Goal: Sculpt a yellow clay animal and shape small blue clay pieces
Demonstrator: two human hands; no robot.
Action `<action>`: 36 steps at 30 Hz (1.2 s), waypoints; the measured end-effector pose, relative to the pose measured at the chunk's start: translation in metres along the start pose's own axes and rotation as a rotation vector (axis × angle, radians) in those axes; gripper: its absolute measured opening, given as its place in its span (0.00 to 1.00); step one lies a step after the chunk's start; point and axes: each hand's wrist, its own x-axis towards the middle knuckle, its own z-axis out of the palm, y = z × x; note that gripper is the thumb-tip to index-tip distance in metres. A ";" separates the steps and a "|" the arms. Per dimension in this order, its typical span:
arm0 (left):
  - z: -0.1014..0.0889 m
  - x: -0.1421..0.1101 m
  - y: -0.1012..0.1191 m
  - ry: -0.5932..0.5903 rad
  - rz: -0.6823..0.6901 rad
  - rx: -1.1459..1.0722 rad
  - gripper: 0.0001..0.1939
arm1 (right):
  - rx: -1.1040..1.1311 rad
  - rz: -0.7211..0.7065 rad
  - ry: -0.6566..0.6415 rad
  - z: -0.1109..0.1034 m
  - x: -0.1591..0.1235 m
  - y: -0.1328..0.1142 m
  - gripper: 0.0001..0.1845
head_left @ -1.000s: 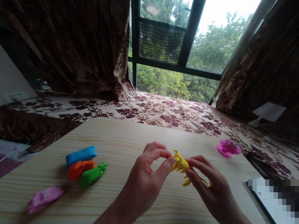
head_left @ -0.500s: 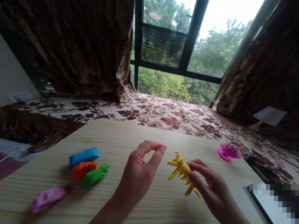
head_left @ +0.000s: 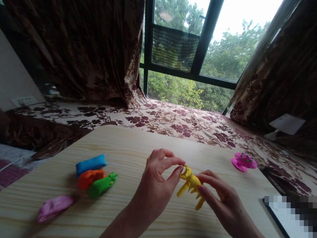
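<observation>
A yellow modelling-clay animal figure (head_left: 192, 181), with stubby legs and small spikes along its underside, is held above the table. My right hand (head_left: 221, 195) is closed round its rear end between thumb and fingers. My left hand (head_left: 158, 181) pinches thumb and index finger at the figure's head, by a small pointed ear or horn. Those fingertips partly cover the head.
On the wooden table (head_left: 128, 142) at left lie a blue pack (head_left: 91, 164), an orange lump (head_left: 90, 178), a green clay piece (head_left: 102, 185) and a pink pack (head_left: 54, 208). A pink clay form with green dots (head_left: 245, 161) stands right. A dark-edged flat object (head_left: 279, 211) lies near right.
My left hand has moved right, bringing its pinched fingertips from beside the clay figure onto its head. My right hand keeps its hold. The view has shifted slightly.
</observation>
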 end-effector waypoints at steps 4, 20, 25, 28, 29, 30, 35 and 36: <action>0.000 0.001 0.003 0.000 0.000 0.016 0.06 | -0.014 -0.005 -0.001 0.000 -0.001 0.001 0.11; -0.002 -0.003 0.010 -0.278 -0.434 -0.453 0.19 | 0.160 0.150 0.000 -0.006 0.004 -0.016 0.12; 0.011 -0.006 0.008 -0.262 -0.408 -0.467 0.12 | 0.160 0.151 0.062 -0.008 0.002 -0.007 0.12; 0.012 -0.001 0.005 -0.240 -0.535 -0.646 0.11 | 0.171 0.174 0.172 -0.018 0.000 0.001 0.13; 0.011 0.000 0.004 -0.217 -0.568 -0.710 0.10 | 0.147 0.169 0.221 -0.022 0.000 0.004 0.13; 0.010 0.002 0.003 -0.185 -0.592 -0.764 0.10 | 0.111 0.156 0.277 -0.026 0.001 0.005 0.13; 0.008 0.004 -0.001 -0.024 -0.687 -0.920 0.08 | -0.119 0.042 0.484 -0.034 0.004 0.006 0.10; 0.008 0.004 -0.001 -0.009 -0.708 -0.932 0.09 | -0.156 0.021 0.500 -0.034 0.004 0.006 0.10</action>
